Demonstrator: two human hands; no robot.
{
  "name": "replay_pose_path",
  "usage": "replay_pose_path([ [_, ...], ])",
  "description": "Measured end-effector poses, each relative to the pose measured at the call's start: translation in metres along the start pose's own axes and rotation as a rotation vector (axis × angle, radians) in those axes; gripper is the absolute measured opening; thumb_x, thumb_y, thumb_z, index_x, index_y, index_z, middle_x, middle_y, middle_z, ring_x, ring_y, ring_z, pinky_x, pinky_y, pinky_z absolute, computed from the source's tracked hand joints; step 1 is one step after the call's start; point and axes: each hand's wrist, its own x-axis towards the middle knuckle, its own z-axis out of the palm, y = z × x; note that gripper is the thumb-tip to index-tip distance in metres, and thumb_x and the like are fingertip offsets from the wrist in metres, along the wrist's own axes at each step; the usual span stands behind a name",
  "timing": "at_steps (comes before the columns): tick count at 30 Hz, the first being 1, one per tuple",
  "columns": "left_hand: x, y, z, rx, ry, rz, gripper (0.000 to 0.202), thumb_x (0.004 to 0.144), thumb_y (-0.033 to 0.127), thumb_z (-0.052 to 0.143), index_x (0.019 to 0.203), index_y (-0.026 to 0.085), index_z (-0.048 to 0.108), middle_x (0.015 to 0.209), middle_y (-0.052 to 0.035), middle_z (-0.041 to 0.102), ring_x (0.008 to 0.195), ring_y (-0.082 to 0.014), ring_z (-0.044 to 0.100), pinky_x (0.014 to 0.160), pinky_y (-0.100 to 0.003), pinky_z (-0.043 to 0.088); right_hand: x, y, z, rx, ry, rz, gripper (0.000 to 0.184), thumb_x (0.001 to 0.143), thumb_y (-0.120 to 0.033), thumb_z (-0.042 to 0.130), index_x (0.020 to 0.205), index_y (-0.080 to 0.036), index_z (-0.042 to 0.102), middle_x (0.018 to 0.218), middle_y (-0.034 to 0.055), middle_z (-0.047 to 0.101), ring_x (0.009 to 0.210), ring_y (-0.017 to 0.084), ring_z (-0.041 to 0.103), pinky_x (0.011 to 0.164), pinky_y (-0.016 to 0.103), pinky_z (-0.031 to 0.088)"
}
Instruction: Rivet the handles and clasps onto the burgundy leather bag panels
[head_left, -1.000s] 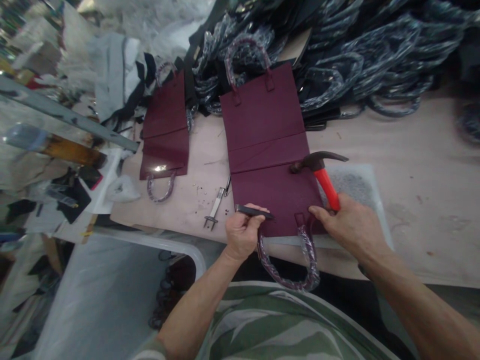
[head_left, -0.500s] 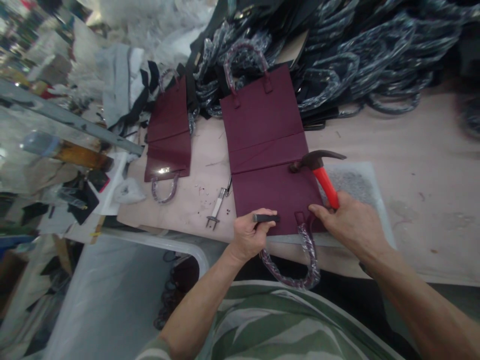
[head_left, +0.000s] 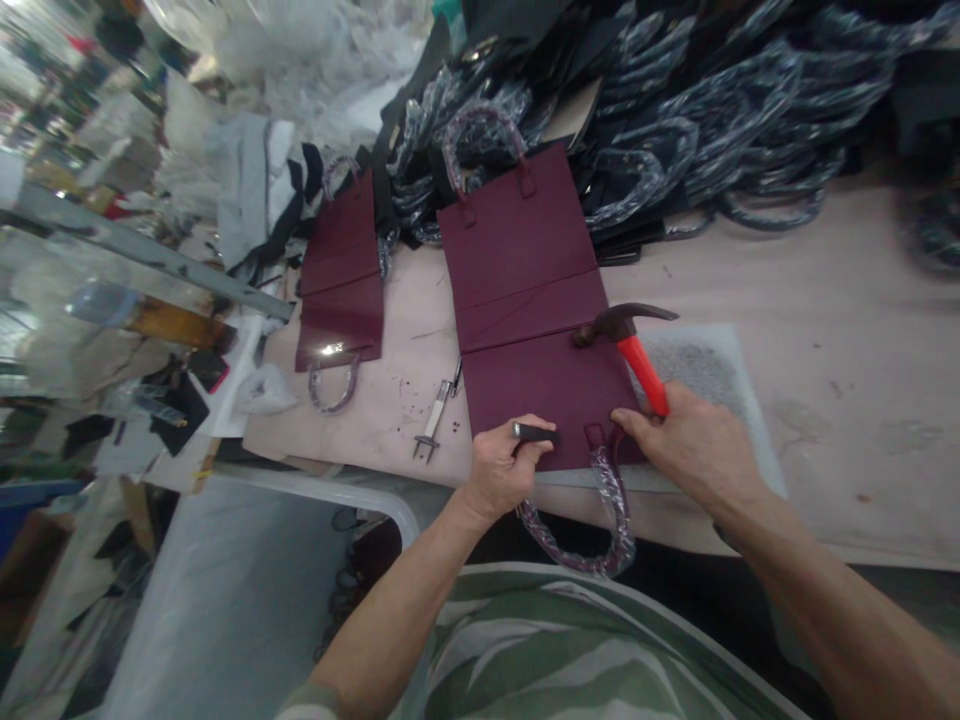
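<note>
Left hand (head_left: 501, 467) fisted on short dark metal punch (head_left: 535, 434), right hand (head_left: 694, 447) gripping red-handled hammer (head_left: 628, 341), two flat maroon leather bags (head_left: 529, 315), second far left (head_left: 341, 280), black wrapped-handle bag pile (head_left: 675, 110) far, forked metal tool (head_left: 436, 418) left.

**Bag flat on the bench, tools to either side**

The unfolded bag (head_left: 532, 300) lies on the table (head_left: 810, 300). A hammer (head_left: 630, 340) rests on its right edge. A second bag (head_left: 341, 290) lies to its left, a metal tool (head_left: 437, 415) between them. Behind, a pile of bags (head_left: 712, 110).
</note>
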Motion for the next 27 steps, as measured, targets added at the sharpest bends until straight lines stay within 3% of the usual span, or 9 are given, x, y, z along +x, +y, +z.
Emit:
replay_pose_path([
  [11, 0.004, 0.002, 0.012, 0.048, -0.004, 0.023, 0.01, 0.091, 0.015, 0.061, 0.097, 0.017, 0.069, 0.09, -0.0051, 0.077, 0.082, -0.0164, 0.074, 0.081, -0.026, 0.061, -0.003, -0.003, -0.001, 0.005, 0.017, -0.003, 0.05, 0.095, -0.059, 0.053, 0.112, -0.013, 0.062, 0.09, 0.0182, 0.071, 0.086, 0.035, 0.069, 0.066, 0.037, 0.042],
  [15, 0.003, -0.001, 0.014, 0.041, 0.011, -0.032, 0.01, 0.091, 0.017, 0.061, 0.099, 0.018, 0.067, 0.088, -0.0044, 0.077, 0.079, -0.0164, 0.075, 0.078, -0.026, 0.062, -0.004, -0.002, -0.001, 0.023, 0.021, -0.006, 0.051, 0.095, -0.06, 0.053, 0.113, -0.013, 0.061, 0.092, 0.0192, 0.071, 0.088, 0.036, 0.069, 0.067, 0.038, 0.043],
  [19, 0.002, -0.004, 0.012, 0.095, -0.048, 0.075, 0.01, 0.092, 0.018, 0.059, 0.097, 0.019, 0.067, 0.094, -0.0054, 0.077, 0.087, -0.0177, 0.075, 0.083, -0.028, 0.061, -0.003, 0.0, 0.002, 0.036, 0.034, -0.017, 0.05, 0.095, -0.06, 0.054, 0.113, -0.013, 0.061, 0.091, 0.0192, 0.071, 0.088, 0.037, 0.069, 0.067, 0.039, 0.045],
  [27, 0.003, -0.005, 0.011, 0.097, -0.063, 0.06, 0.009, 0.093, 0.019, 0.059, 0.099, 0.019, 0.065, 0.092, -0.0047, 0.076, 0.086, -0.017, 0.074, 0.084, -0.028, 0.061, -0.003, 0.003, 0.003, 0.067, 0.036, -0.033, 0.05, 0.094, -0.06, 0.053, 0.111, -0.014, 0.061, 0.091, 0.018, 0.07, 0.085, 0.035, 0.068, 0.066, 0.037, 0.042],
])
